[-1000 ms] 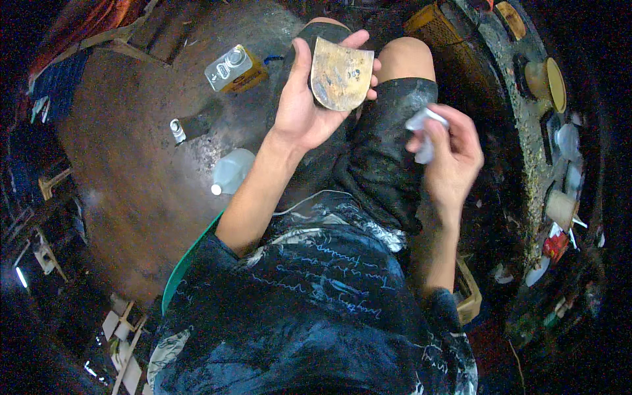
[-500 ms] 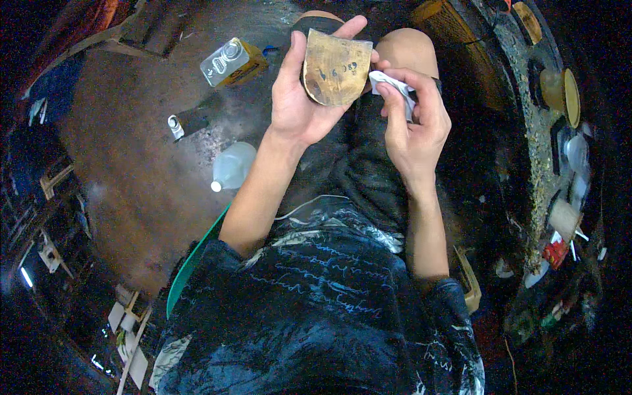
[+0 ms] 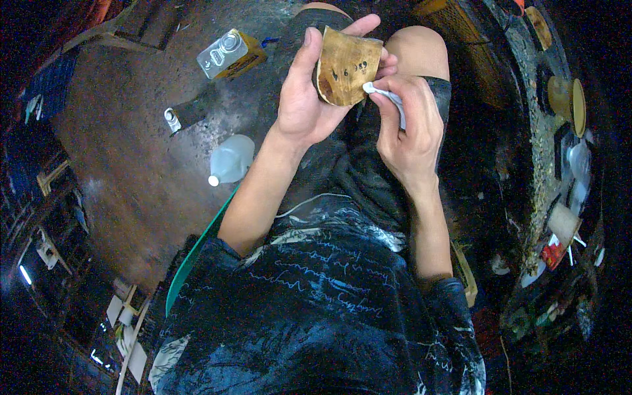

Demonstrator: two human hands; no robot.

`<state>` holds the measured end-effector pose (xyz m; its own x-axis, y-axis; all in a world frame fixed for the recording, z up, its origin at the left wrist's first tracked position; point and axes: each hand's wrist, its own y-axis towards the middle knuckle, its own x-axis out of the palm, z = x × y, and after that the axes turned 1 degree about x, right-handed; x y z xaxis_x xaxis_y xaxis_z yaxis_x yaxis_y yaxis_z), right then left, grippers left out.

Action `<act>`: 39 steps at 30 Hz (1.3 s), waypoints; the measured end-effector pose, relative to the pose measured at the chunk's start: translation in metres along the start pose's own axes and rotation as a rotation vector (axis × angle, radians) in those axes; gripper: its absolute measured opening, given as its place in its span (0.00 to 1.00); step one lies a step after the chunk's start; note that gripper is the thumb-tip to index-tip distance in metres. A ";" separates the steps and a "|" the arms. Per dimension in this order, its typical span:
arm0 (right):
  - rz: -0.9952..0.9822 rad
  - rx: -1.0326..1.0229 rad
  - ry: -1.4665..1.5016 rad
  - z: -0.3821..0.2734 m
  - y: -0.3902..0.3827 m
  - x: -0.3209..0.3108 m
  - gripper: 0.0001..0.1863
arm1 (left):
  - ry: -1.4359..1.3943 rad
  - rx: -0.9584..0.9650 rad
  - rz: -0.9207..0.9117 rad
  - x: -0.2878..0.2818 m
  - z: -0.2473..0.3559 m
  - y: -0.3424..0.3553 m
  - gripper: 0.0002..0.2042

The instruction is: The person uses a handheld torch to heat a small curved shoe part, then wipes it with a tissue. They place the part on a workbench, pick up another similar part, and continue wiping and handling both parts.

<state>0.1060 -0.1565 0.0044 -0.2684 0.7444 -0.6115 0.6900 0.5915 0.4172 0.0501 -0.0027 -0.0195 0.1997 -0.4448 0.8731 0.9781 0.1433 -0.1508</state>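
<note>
In my left hand (image 3: pixel 306 105) lies a tan, curved, U-shaped piece (image 3: pixel 345 56) with dark marks on its face, my thumb along its left edge and fingertips showing past its top and right. My right hand (image 3: pixel 411 122) pinches a folded white cloth or paper (image 3: pixel 392 100) against the piece's lower right edge. Both hands are above my lap, over the dark shorts (image 3: pixel 355 168).
On the floor (image 3: pixel 118 197) at the left stand a metal-topped yellow can (image 3: pixel 242 62), a smaller silver-topped container (image 3: pixel 172 120) and a translucent jug (image 3: pixel 230 160). A grimy ledge (image 3: pixel 530 171) with a yellow lid (image 3: pixel 578 106) and assorted items runs along the right.
My right hand has moved up and left, bringing the white cloth to the piece's edge. The piece in my left hand has shifted slightly and its marked face shows more clearly.
</note>
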 end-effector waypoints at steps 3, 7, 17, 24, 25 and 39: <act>0.047 0.012 -0.009 0.000 0.000 0.001 0.11 | 0.051 0.029 -0.004 0.000 -0.001 0.001 0.41; 0.035 -0.087 -0.017 0.002 0.001 0.003 0.11 | -0.007 0.017 -0.016 0.000 -0.003 0.002 0.41; -0.042 -0.053 0.022 -0.001 -0.003 0.002 0.12 | 0.052 0.046 0.010 0.000 -0.010 0.004 0.43; 0.086 0.353 0.279 0.004 0.002 -0.002 0.08 | -0.076 0.052 -0.013 0.001 -0.011 -0.002 0.47; 0.107 0.382 0.377 0.004 0.003 -0.002 0.09 | -0.086 0.056 -0.033 0.000 -0.010 -0.002 0.48; 0.049 0.202 -0.016 -0.004 -0.001 0.003 0.12 | -0.009 0.053 0.044 0.001 -0.016 0.003 0.48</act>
<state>0.1020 -0.1536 0.0046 -0.2209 0.7648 -0.6052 0.8232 0.4790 0.3048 0.0541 -0.0172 -0.0264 0.2417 -0.4293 0.8702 0.9639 0.2092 -0.1645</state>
